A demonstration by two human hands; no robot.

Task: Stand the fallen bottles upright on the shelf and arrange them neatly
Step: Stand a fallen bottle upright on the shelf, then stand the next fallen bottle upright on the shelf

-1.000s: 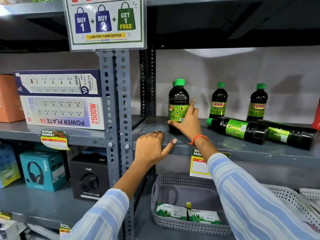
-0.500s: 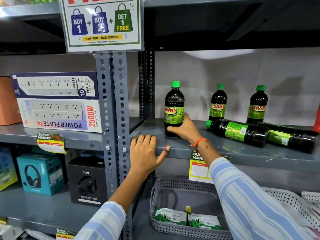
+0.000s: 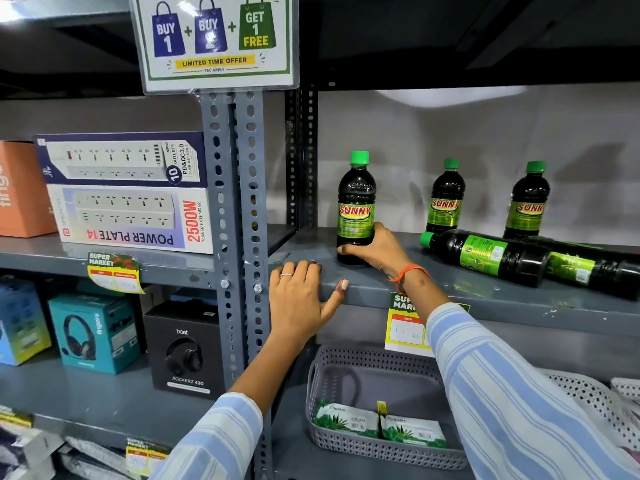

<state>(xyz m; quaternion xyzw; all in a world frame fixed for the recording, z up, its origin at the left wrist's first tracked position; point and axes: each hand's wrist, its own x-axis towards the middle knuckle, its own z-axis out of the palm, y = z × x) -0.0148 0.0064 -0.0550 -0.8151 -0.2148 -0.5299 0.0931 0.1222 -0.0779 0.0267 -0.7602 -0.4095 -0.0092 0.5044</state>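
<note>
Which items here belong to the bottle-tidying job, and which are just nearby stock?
Job:
held bottle
right hand
two standing bottles
two fallen bottles
shelf

Nearby stock:
power strip boxes
headphone boxes
basket
offer sign

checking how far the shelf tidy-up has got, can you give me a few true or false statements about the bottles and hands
1. The right hand grips the lower part of an upright bottle. True.
2. The left hand holds a bottle. False: it rests on the front edge of the shelf, holding nothing.
3. Two bottles lie on their sides on the shelf. True: the near fallen bottle and a second fallen bottle behind it.
4. All the caps are red. False: the caps that show are green.
5. The grey basket sits on the same shelf as the bottles. False: it sits on the shelf below.
</note>
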